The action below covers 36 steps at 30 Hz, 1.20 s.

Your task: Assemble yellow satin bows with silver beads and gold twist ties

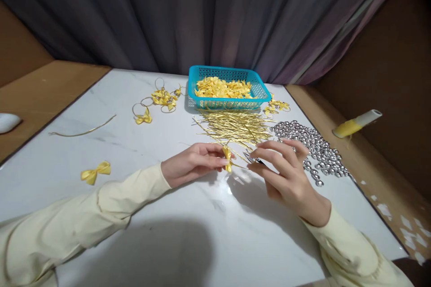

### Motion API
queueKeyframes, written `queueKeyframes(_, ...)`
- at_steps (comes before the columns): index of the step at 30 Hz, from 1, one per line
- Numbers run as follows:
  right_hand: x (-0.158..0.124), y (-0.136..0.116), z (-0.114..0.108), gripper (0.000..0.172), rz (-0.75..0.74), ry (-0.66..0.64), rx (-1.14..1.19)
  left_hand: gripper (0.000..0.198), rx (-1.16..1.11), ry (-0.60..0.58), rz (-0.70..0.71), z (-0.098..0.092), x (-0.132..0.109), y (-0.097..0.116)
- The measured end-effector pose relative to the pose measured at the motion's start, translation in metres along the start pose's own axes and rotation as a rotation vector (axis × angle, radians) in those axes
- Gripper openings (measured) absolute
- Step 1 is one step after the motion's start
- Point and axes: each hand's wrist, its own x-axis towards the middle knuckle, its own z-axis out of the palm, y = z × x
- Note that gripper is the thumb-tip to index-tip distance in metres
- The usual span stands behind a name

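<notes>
My left hand pinches a small yellow ribbon bow just above the white table. My right hand is closed in a pinch on a thin gold wire tie that runs to the bow, with a small silver piece at its fingertips. Both hands work close together at the table's middle. A pile of gold wire ties lies just beyond them. To the right of my right hand spreads a heap of silver bells.
A blue basket full of yellow bows stands at the back. Finished bows on wire loops lie left of it, a few more to its right. A loose bow and a gold wire lie at left. A yellow-white tube rests off the table, right.
</notes>
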Motion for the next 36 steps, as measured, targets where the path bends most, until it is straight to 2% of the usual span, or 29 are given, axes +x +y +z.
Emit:
queueKeyframes(4,0.0,0.002,-0.001,0.026,0.029,0.01,-0.015,0.013,0.014,-0.014,0.0,-0.001,0.0,0.0)
queueKeyframes(7,0.001,0.003,-0.002,0.029,0.074,-0.06,0.02,0.012,0.008,-0.02,0.0,-0.001,0.0,0.0)
queueKeyframes(12,0.006,0.001,-0.001,0.029,0.214,-0.186,0.283,0.014,0.018,-0.014,-0.002,0.0,0.0,0.001)
queueKeyframes(18,0.01,-0.001,-0.003,0.025,0.457,-0.23,0.548,0.012,0.107,-0.018,-0.011,0.002,-0.002,0.002)
queueKeyframes(21,0.011,-0.001,-0.004,0.022,0.526,-0.214,0.597,0.012,0.132,-0.031,-0.012,0.002,-0.002,0.003)
queueKeyframes(29,0.011,-0.004,-0.006,0.013,0.594,-0.11,0.65,0.017,0.165,-0.038,-0.02,0.002,-0.001,0.002)
queueKeyframes(36,0.01,-0.006,-0.002,0.007,0.777,-0.079,0.787,0.017,0.211,-0.039,-0.041,-0.001,-0.002,0.001)
